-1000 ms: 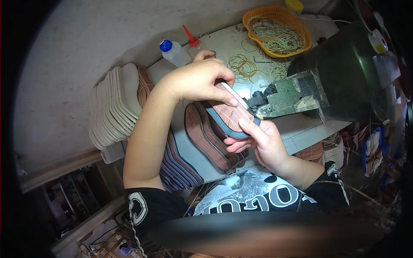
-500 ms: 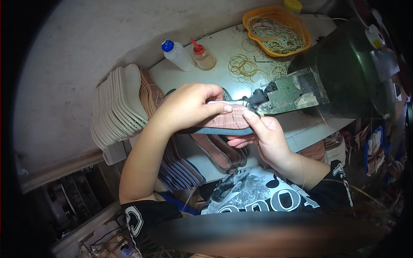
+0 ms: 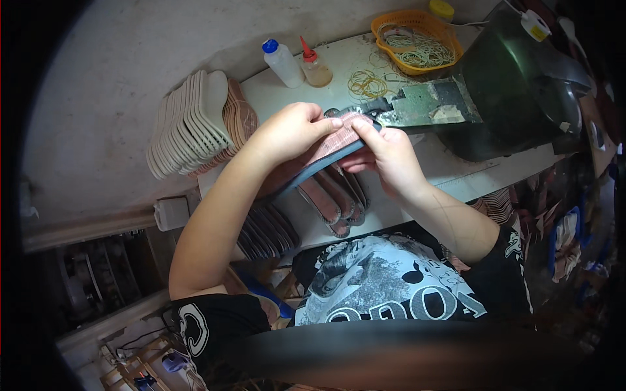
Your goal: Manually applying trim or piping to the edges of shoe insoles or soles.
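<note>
Between my two hands is a shoe insole with a pinkish-brown lined face and a dark blue edge. It is tilted, its right end higher than its left. My left hand grips it from the left, thumb pressed on the upper face. At the right end, my right hand pinches it between thumb and fingers. The far edge of the insole meets the dark working head of a green machine; the exact contact is hidden. Below my hands, several finished-looking brown insoles with stitched-looking rims lie overlapping on the white table.
Stacks of cream insoles and brown insoles stand at the left. Farther back are a blue-capped bottle, a red-tipped bottle, loose rubber bands and an orange basket. Dark insoles lie near the front edge.
The view has shifted, so the table sits differently in it. The insole has turned, its left end now lower. Both hands keep their hold on it at the machine.
</note>
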Demonstrator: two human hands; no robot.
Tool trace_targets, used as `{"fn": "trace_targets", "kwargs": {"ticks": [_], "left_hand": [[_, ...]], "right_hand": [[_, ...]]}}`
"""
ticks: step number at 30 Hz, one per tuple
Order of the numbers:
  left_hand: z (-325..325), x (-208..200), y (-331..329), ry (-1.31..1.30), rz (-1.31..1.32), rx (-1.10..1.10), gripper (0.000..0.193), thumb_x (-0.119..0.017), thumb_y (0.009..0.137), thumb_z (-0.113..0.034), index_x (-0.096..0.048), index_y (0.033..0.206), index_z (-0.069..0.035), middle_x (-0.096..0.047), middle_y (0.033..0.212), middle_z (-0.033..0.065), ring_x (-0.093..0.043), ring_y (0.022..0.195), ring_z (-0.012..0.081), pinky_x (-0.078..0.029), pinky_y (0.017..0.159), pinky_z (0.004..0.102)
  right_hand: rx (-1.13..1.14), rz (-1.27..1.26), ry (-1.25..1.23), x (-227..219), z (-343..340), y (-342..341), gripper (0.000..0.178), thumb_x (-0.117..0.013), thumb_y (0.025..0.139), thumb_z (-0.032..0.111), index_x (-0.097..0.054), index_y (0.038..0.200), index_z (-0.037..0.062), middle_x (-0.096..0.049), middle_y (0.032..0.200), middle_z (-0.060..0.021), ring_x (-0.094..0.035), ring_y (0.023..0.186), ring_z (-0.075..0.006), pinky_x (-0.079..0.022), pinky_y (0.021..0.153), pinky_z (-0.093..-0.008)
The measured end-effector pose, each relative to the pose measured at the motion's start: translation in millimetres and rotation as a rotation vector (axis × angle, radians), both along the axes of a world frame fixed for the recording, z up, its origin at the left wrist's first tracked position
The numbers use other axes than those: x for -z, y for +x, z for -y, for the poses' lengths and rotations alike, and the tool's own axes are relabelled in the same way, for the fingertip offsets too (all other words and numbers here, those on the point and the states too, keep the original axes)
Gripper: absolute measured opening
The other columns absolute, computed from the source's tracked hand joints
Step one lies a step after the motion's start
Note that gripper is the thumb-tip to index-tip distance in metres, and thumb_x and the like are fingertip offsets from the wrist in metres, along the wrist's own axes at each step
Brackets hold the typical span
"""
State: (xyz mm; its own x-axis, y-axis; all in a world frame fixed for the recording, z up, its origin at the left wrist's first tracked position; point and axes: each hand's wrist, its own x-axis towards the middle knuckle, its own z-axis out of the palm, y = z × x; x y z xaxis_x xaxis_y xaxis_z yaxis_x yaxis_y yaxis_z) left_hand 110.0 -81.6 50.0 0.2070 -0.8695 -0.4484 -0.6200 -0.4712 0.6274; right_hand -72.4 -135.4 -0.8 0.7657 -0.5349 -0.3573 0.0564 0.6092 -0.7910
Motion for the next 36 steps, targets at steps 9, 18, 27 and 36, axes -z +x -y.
{"fn": "trace_targets", "kwargs": {"ticks": [9,18,27,36], "left_hand": [[-8.5,3.6,-17.8,0.102,-0.304,-0.208,0.038,-0.058,0.092,-0.036,-0.066,0.084,0.000,-0.063,0.070,0.0027,-0.054,0.056,0.0072,-0.044,0.050,0.0243],[-10.5,4.2,-37.4,0.158,-0.543,-0.374,0.049,-0.054,0.093,-0.044,-0.058,0.066,-0.003,-0.058,0.050,0.0094,-0.049,0.032,0.0128,-0.039,0.033,0.0227],[9.6,17.5,-7.4,0.055,-0.345,-0.288,0.054,-0.061,0.084,-0.055,-0.052,0.058,-0.009,-0.047,0.048,-0.0010,-0.043,0.040,0.0077,-0.035,0.039,0.0243],[11.0,53.3,6.0,-0.303,-0.380,-0.519,0.046,-0.064,0.085,-0.046,-0.059,0.094,-0.002,-0.057,0.083,0.0030,-0.051,0.073,0.0105,-0.042,0.065,0.0248]], "right_hand": [[-0.032,0.032,-0.061,1.6,7.6,-9.5,0.036,-0.056,0.093,0.033,-0.066,0.088,-0.0007,-0.070,0.080,-0.0114,-0.069,0.069,-0.0171,-0.056,0.063,-0.0267],[-0.404,-0.044,-0.083,-15.1,29.3,-57.3,0.029,-0.071,0.081,0.017,-0.066,0.099,-0.0043,-0.067,0.090,-0.0077,-0.062,0.078,-0.0109,-0.050,0.072,-0.0249],[-0.170,-0.021,0.022,13.9,-25.8,-84.3,0.030,-0.068,0.084,0.014,-0.063,0.107,-0.0044,-0.067,0.101,-0.0095,-0.062,0.090,-0.0128,-0.049,0.083,-0.0278],[0.061,0.184,0.156,9.2,-23.7,-38.2,0.026,-0.066,0.087,0.016,-0.064,0.103,-0.0041,-0.067,0.096,-0.0083,-0.062,0.085,-0.0121,-0.049,0.079,-0.0267]]}}
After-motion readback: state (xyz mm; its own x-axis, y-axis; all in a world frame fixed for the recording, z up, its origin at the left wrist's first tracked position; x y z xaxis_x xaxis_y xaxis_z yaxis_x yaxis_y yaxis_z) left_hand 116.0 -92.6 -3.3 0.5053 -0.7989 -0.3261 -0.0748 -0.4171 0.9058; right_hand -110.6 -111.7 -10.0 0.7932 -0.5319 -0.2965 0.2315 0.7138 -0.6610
